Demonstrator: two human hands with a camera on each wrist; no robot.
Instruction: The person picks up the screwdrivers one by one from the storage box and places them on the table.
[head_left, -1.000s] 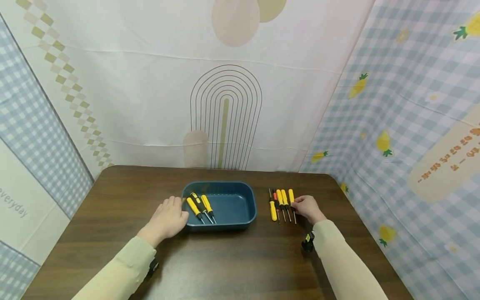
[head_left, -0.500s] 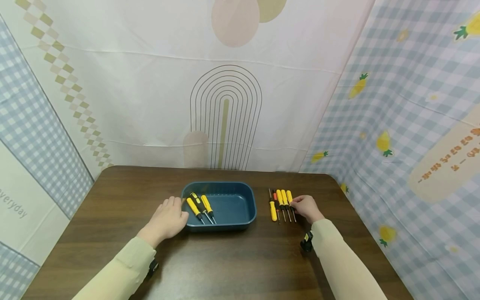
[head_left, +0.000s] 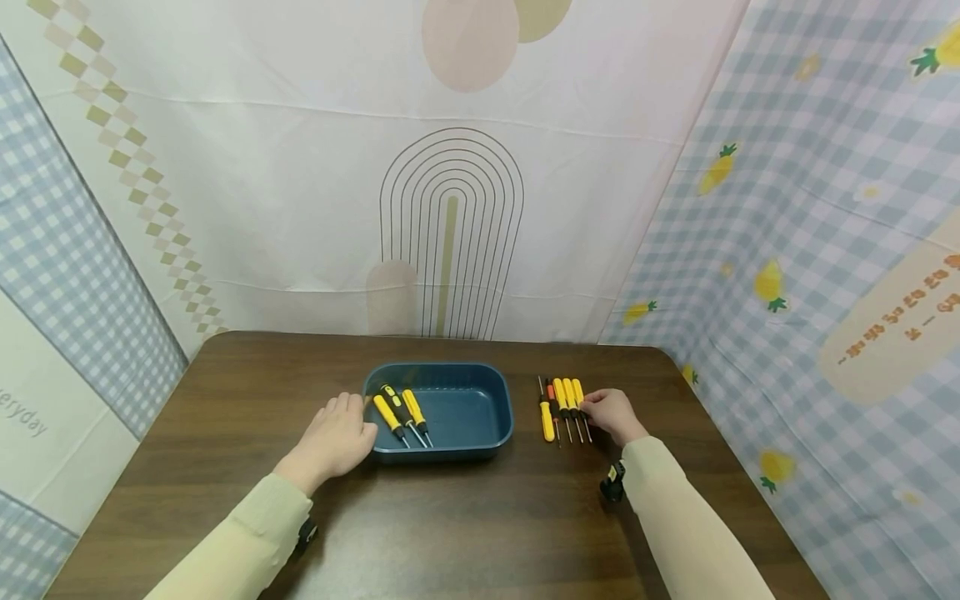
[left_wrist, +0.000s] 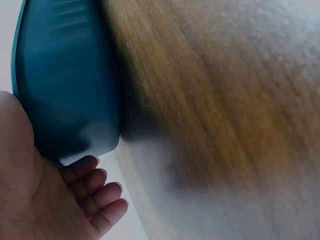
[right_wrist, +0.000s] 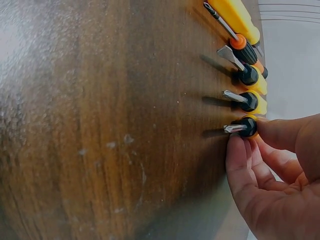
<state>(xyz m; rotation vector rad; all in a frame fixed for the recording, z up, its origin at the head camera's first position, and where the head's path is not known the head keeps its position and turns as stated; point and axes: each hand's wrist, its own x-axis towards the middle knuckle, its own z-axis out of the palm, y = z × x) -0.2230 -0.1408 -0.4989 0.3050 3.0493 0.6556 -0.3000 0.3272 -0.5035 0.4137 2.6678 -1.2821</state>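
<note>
At the right end of a row on the table (head_left: 480, 525): a yellow-handled screwdriver (right_wrist: 249, 127), pinched between thumb and bent fingers of the right hand (head_left: 611, 413), tip towards the near side; resting on the wood or slightly raised, hard to tell. Just beside it, going left: a second yellow screwdriver (head_left: 571, 397), a third yellow screwdriver (head_left: 561, 397), a red-and-black screwdriver (head_left: 553, 402), then a reversed yellow screwdriver (head_left: 547, 423), handle nearest. Judging by the layout, lining-up well advanced: five side by side, the end one not yet released. Apparently left over: three in the blue tray (head_left: 468, 454), slanted at its left end, namely a yellow one (head_left: 387, 414), a black one with yellow patches (head_left: 397, 402) and another yellow one (head_left: 413, 408). Around the tray's near left corner, the left hand (head_left: 337, 433), loosely curved; gripping or merely resting there, cannot tell. No brand readable on any handle. Further out, on the left cloth (head_left: 75, 292), cropped lettering, "eryday"; on the right cloth (head_left: 795, 275), orange characters (head_left: 900, 310), too unclear to read.
</note>
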